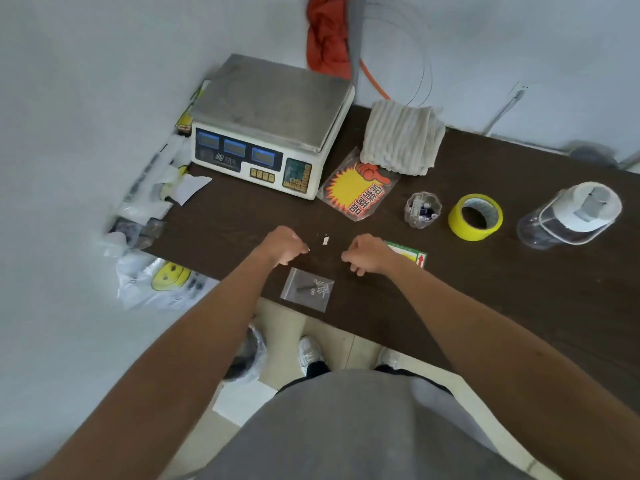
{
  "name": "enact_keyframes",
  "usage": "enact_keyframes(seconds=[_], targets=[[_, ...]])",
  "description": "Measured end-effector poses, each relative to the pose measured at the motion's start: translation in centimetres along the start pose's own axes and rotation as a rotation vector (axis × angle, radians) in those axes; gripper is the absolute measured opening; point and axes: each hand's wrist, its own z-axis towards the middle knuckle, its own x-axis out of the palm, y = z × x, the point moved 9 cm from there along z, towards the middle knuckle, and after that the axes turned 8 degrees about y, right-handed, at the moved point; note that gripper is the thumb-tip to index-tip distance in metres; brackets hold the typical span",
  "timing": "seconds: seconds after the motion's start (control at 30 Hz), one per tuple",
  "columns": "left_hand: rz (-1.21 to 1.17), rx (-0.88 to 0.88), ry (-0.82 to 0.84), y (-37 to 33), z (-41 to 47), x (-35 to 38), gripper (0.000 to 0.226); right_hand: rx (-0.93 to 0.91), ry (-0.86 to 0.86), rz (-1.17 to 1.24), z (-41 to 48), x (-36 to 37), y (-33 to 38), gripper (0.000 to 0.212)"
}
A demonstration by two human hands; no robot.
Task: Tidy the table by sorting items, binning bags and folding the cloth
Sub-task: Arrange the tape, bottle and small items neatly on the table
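My left hand [284,244] and my right hand [367,253] hover over the dark table [519,289], both with fingers curled and nothing visibly held. A small clear zip bag [307,289] with screws lies flat just below and between them. A tiny white scrap [325,240] sits between the hands. A green-edged card [414,255] pokes out from under my right hand. The folded grey-white cloth [401,137] rests at the back, beside a packet of yellow starburst tags [358,188].
A weighing scale [270,126] fills the back left. A small clear cup [422,209], yellow tape roll [475,217] and clear jar [571,213] line the right. Plastic bags [156,202] pile at the left edge. A lined bin [247,358] stands on the floor under the table's front edge.
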Motion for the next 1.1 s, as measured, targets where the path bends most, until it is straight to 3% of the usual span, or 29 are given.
enact_keyframes(seconds=[0.23, 0.6, 0.83, 0.97, 1.1], targets=[[0.050, -0.051, 0.061, 3.8, -1.4, -0.1, 0.024, 0.041, 0.232, -0.064, 0.8, 6.0, 1.3, 0.023], [-0.013, -0.058, 0.048, 5.5, -2.1, 0.7, 0.020, -0.020, 0.117, -0.027, 1.1, 7.2, 3.3, 0.015], [-0.166, 0.026, 0.068, 1.9, -2.4, 0.5, 0.035, -0.008, 0.126, 0.038, 1.2, 6.4, 2.5, 0.015], [-0.134, 0.122, 0.026, -0.4, -2.1, -0.1, 0.026, 0.001, 0.106, 0.062, 1.3, 4.8, 1.5, 0.019], [-0.303, 0.134, 0.103, -2.5, -2.5, 0.2, 0.023, -0.023, 0.089, 0.122, 1.0, 3.0, 0.5, 0.017]])
